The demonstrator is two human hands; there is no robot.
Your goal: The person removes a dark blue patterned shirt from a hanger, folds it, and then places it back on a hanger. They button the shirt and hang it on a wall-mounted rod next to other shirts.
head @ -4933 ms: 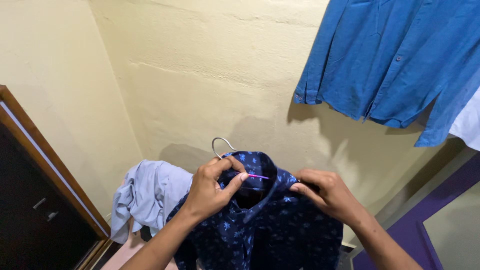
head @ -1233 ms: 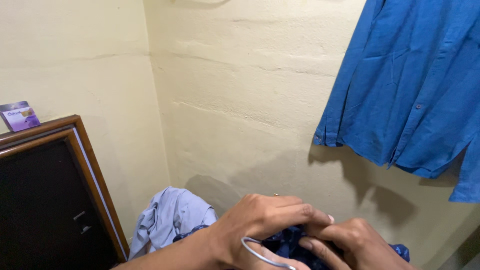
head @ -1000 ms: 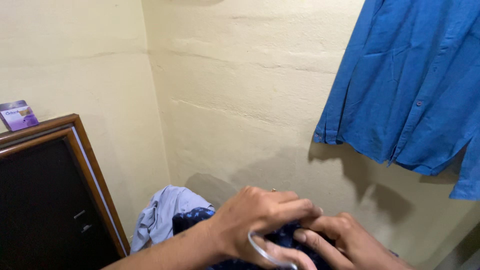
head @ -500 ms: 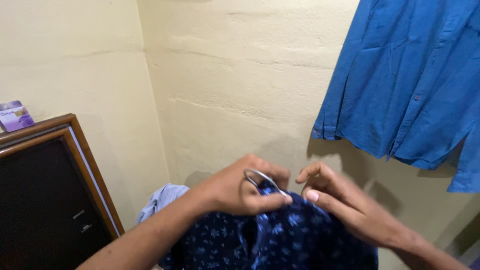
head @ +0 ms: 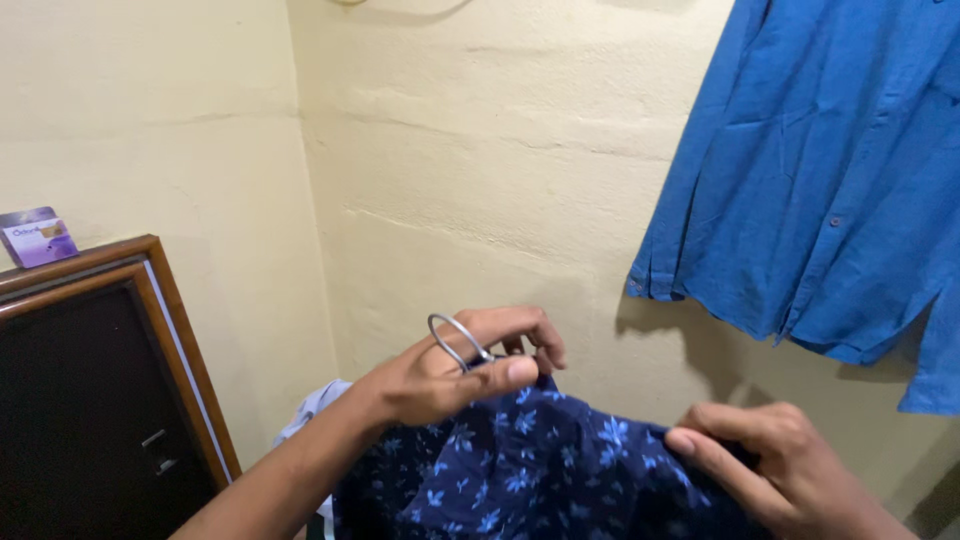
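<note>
Since half a second ago the right hand [head: 775, 465] has dropped to the right, off the collar. The left hand [head: 455, 372] has its fingers [head: 510, 372] closed on the silver wire hanger hook [head: 452, 342] above the navy floral-print shirt [head: 540, 475]; the right hand's fingers pinch the shirt's shoulder. That shoulder could slide off the hidden hanger arm if the pinch tugs downward.

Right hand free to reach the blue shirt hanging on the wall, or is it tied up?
Probably not as it stands. The right hand is gripping the dark floral shirt, low in the frame, while the hanging blue shirt is above it on the wall. Nothing blocks the path; it would have to let go first.
</note>
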